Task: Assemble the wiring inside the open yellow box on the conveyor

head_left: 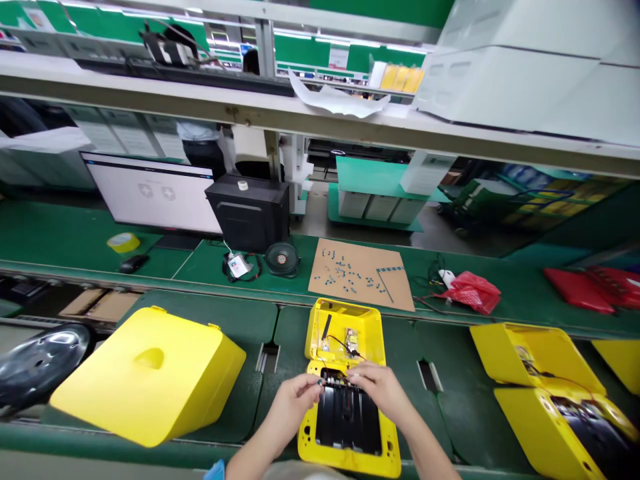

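Yellow plastic casing [350, 457], hinged open in two halves, lies on a green carrier plate [403, 353] directly before the person, with both hands over its nearer half. Left hand [299, 392] pinches a small blue-green piece [321, 382] between thumb and fingertips, at the left end of a narrow circuit board [336, 379]. Right hand [377, 387] has its fingers bent down at the board's other end; whether they grip anything or only touch it, I cannot tell.

As far as shows, a black panel [345, 423] is already seated in the nearer half, and a second board [351, 340] with wires sits in the farther one. The wiring looks loose and the halves are not yet closed, so the work appears partway along. Many small blue-green parts lie on a cardboard sheet [403, 293] on the worktop [260, 283] beyond. Another open yellow casing [520, 417] lies to the right; a yellow housing [135, 387], interior hidden, stands left.
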{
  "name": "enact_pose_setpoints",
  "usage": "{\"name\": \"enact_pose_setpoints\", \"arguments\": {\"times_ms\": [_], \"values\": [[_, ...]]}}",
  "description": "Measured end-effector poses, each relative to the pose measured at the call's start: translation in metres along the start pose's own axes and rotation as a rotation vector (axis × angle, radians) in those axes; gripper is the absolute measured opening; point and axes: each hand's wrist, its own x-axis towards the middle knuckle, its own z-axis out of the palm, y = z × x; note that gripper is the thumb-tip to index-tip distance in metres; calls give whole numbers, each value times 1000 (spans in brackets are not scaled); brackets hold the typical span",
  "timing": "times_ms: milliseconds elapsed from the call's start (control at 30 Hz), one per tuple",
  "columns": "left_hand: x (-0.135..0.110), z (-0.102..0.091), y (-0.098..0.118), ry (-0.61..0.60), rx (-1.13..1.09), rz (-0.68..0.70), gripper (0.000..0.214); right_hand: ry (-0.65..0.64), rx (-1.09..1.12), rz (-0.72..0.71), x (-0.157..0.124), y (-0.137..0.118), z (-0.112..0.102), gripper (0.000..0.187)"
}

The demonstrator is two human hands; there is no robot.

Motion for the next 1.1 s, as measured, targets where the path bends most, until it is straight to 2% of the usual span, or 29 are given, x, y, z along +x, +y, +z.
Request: {"name": "enact_pose_setpoints", "arguments": {"times_ms": [133,200,500,667,1100], "values": [[13,4,-8,23,-23,0,33,40,94,184,5,4,18,15],[19,5,-12,42,-28,6,32,26,85,201,6,4,28,9],[32,10,-25,82,-74,10,32,-25,-73,2,2,-13,49,14],[32,9,-33,76,-56,27,31,-11,-121,-19,3,-16,50,13],[30,10,-33,89,71,115,27,0,-132,-32,5,-14,51,10]]}}
